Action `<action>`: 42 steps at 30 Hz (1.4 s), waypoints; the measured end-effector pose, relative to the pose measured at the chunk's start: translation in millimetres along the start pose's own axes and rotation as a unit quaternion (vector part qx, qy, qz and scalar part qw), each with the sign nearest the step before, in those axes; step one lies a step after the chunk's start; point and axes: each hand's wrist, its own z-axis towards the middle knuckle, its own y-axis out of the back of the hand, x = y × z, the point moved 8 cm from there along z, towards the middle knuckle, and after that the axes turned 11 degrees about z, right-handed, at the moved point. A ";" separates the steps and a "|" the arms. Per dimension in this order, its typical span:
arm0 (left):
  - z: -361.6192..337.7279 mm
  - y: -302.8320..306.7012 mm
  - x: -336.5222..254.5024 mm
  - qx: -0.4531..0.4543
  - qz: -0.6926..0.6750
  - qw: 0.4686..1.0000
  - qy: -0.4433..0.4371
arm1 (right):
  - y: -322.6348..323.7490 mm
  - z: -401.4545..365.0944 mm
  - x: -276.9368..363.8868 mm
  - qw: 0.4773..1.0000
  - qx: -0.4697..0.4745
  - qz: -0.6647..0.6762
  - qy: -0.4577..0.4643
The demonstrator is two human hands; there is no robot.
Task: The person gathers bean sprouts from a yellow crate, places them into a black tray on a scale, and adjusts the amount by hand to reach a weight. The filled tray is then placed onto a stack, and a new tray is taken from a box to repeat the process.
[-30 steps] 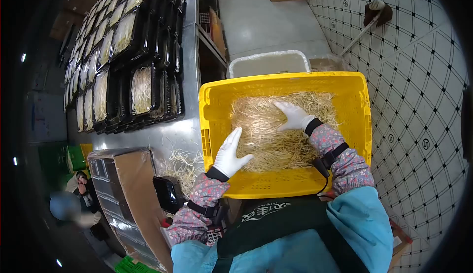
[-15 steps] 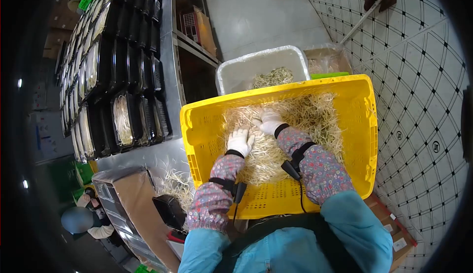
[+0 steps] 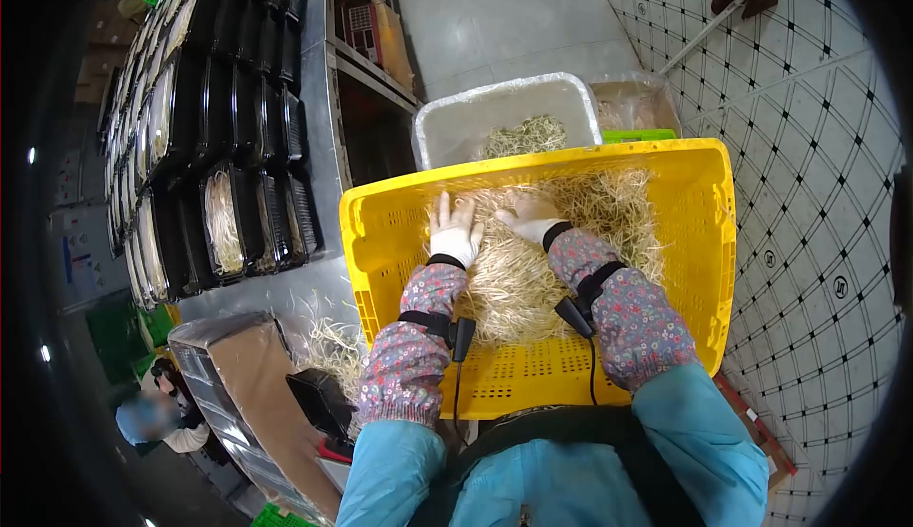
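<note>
Head view. L hand point(image 3: 455, 232), white glove: fingers spread, palm down on sprouts point(image 3: 518, 284), near far-left wall of yellow crate point(image 3: 380, 242). R hand point(image 3: 528, 213), gloved: just beside L hand, fingertips sunk in sprouts; finger state can't be told. Sprouts heaped in crate's far half. Behind crate: white tub point(image 3: 456, 132) w/ some sprouts. Left: black trays point(image 3: 228, 223) on steel table point(image 3: 276, 289).
</note>
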 end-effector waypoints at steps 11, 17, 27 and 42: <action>-153.5 -11.2 -38.5 0.286 -0.001 0.958 -0.006 | -26.6 -168.0 62.7 0.923 0.137 -0.271 0.238; -112.7 -26.4 -20.5 0.249 -0.050 0.961 0.110 | -13.4 -112.0 57.9 0.966 0.105 -0.175 0.156; -104.5 32.3 -33.5 0.274 -0.096 0.953 0.086 | 17.8 -107.1 29.0 0.973 0.063 -0.111 0.194; -97.5 57.3 -43.9 0.223 -0.061 0.970 -0.071 | -16.4 -75.5 56.1 0.956 0.199 -0.173 0.126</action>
